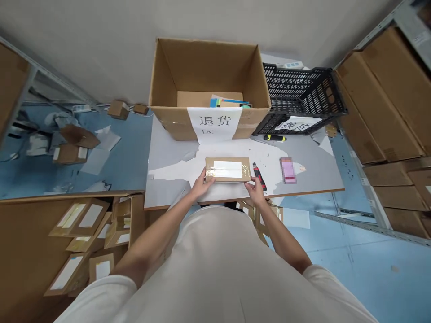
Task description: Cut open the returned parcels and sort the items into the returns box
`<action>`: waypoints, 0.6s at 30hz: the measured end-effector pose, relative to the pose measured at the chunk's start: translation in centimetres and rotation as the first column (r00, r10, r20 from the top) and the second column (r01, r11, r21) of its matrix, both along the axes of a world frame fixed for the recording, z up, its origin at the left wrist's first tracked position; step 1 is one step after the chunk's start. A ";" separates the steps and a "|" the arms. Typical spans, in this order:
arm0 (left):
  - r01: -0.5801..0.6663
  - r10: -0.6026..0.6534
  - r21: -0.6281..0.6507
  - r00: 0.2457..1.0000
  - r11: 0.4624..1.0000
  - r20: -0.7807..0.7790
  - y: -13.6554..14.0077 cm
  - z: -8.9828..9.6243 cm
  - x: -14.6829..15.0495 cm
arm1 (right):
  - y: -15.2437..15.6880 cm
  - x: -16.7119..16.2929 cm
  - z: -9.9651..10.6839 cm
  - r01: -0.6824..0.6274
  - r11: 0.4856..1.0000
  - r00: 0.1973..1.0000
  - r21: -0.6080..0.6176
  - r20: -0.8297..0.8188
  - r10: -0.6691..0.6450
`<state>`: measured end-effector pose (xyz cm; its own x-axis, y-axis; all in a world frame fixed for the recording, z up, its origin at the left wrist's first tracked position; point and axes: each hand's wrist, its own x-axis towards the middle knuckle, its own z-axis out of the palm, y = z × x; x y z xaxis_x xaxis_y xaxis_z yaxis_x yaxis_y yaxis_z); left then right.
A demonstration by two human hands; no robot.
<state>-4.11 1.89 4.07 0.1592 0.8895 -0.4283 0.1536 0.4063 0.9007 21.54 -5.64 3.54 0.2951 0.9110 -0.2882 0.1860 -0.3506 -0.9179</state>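
Just before the large open carton (171, 121), on its near side, I saw the small cardboard parcel (210, 167) with its long axis running left to right, parallel to the carton's front wall. Its narrow ends pointed sideways, and its taped face, bearing a white label (227, 169), was turned up toward my camera.

Beneath the carton, the table (313, 175) was white with grey patches. A paper sign (215, 122) hung on the carton's front, and a black plastic crate (332, 114) stood to its right. Forward and right of the carton lay a red-and-black utility knife (259, 176). Further right of it, brown boxes (387, 103) were stacked; to its left, loose packaging littered the blue floor (134, 134). A grey wall (117, 54) rose behind it.

Watching remotely, I had the parcel between both hands in front of the carton. The left hand (201, 183) was clamped on the parcel's near left corner, thumb along the front edge; the right hand (255, 188) pinched the near right corner. Whether the parcel's underside touched the table, I could not tell.
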 end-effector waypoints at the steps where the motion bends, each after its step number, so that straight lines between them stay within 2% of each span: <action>1: 0.027 -0.025 0.040 0.999 0.999 -0.032 0.0 -0.7 0.5 | -0.3 0.5 -0.5 0.001 1.000 1.000 -0.006 -0.007 -0.001; 4: 0.070 -0.055 0.152 0.993 0.986 -0.102 -0.4 -2.3 0.9 | -0.5 1.4 -1.5 -0.034 0.999 0.999 -0.013 -0.004 0.034; 11: 0.034 -0.035 -0.011 0.995 0.999 -0.095 -1.7 -2.9 0.0 | 0.1 3.3 -2.8 -0.122 0.988 0.986 -0.096 0.101 0.132; 15: 0.005 -0.007 -0.021 0.993 1.000 -0.118 -1.8 -3.6 0.0 | 0.4 3.5 -3.7 -0.147 0.981 0.986 -0.130 0.054 0.155; 18: -0.007 0.009 0.013 0.991 1.000 -0.135 -1.6 -4.1 0.2 | 1.0 2.9 -4.3 -0.158 0.982 0.987 -0.101 -0.003 0.159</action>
<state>-3.92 0.25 -0.07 0.0937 0.8958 -0.4345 0.2710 0.3970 0.8769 24.48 -4.65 -0.73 0.1509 0.9126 -0.3801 0.2510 -0.4073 -0.8781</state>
